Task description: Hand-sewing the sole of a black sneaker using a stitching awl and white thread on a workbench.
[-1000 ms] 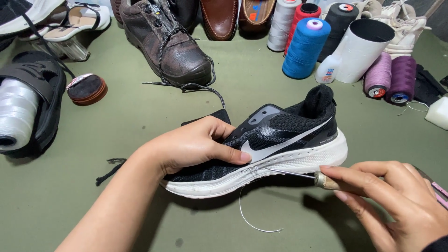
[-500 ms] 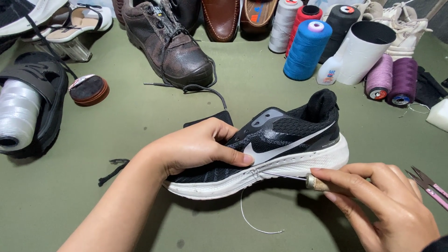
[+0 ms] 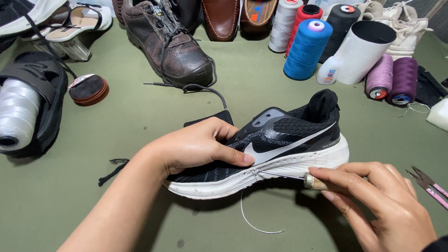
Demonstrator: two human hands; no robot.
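Firmly sneaker (image 3: 289,140) under left hand (image 3: 196,147)

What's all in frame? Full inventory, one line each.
sneaker: 1, black with white sole, centre, on its side
awl: 1, metal shaft, pale handle, tip at the sole seam
loose thread: 1, white, hanging below the sole
brown boot: 1, dark brown, top centre, laces trailing
loafer: 1, brown, top edge
thread cones: blue, red, black and white upright, top right; 2 purple lying at right
white tube: 1, top right
small bottle: 1, white, beside the tube
round tin: 1, brown, left
clear thread spool: 1, far left
snips: 1, pink handles, right edge
table: green surface
left hand: presses on the sneaker upper
right hand: grips the awl handle
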